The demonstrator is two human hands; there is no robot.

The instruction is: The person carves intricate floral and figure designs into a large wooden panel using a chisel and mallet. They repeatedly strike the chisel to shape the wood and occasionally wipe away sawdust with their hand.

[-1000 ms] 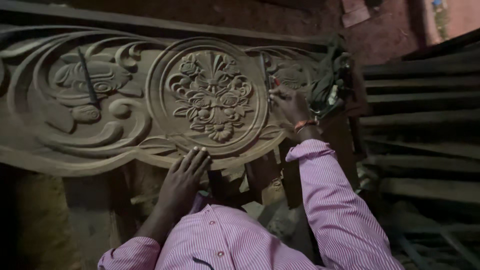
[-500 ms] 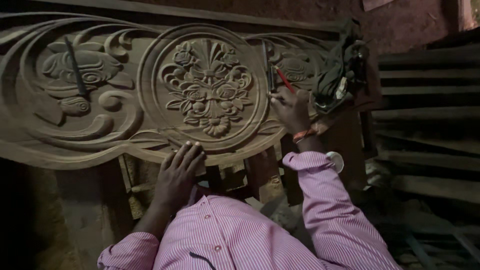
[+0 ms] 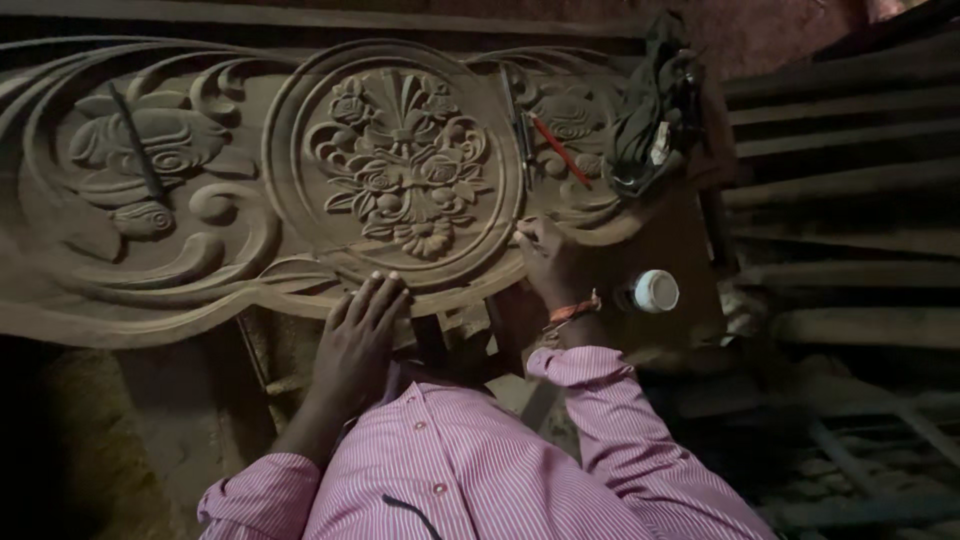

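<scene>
Resting flat on the lower edge of the carved wooden panel [image 3: 200,290], the left hand [image 3: 358,335] lies open with its fingers spread and holds nothing; it seems placed there to keep the panel steady. The right hand [image 3: 552,262] is at the lower right rim of the round medallion [image 3: 395,165], fingers curled together as if around a thin tool, but the tool itself is too dark and small to tell for sure. This pose would suit fine work on the rim.

The panel lies long across the bench [image 3: 690,250] in front of the person. Its wood is brown and unpainted, with a flower bouquet carved inside the circle and big scrolls on the sides. A dark chisel [image 3: 135,140] lies on the left scroll. A red pencil [image 3: 560,150] and a dark cloth [image 3: 655,105] lie on the right part, well within reach, and a small white cap [image 3: 655,291] is just beside the right wrist.
</scene>
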